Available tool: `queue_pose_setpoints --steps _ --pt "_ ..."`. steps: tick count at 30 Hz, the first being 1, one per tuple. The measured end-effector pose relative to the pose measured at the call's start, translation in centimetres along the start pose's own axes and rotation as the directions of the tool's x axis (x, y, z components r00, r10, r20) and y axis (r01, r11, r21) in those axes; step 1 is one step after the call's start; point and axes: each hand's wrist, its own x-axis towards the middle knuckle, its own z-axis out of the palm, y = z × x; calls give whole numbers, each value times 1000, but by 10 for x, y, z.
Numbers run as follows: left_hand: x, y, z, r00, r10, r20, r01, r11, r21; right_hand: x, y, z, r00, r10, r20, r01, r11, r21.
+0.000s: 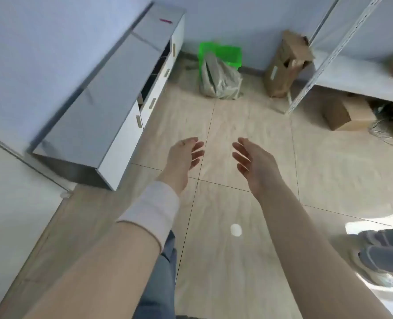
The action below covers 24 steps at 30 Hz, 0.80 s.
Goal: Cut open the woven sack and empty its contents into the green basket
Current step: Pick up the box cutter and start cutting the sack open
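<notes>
1. Far ahead of both hands, the woven sack (219,79) is leaning against the green basket (220,54) by the wall.
2. Nearer, the left hand (184,155) and the right hand (253,157) are reaching out over the floor (248,125), side by side, fingers spread, holding nothing.
3. Left of the left hand, a long cabinet (112,93) is standing.
</notes>
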Motion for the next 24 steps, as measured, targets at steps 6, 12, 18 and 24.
queue_pose_setpoints --steps 6,12,18,24 --pt "83 -15 -53 949 -270 -161 282 958 58 94 57 71 923 376 -85 -384 918 -105" --pt "167 13 -78 892 -376 -250 405 911 77 165 64 120 819 558 -134 -568 822 -47" --pt "268 39 -62 839 -457 -294 492 869 54 252 52 126 754 629 -190 -642 767 -7" --pt "399 83 -10 836 -468 -285 517 846 127 389 5 131 753 632 -186 -644 765 -10"
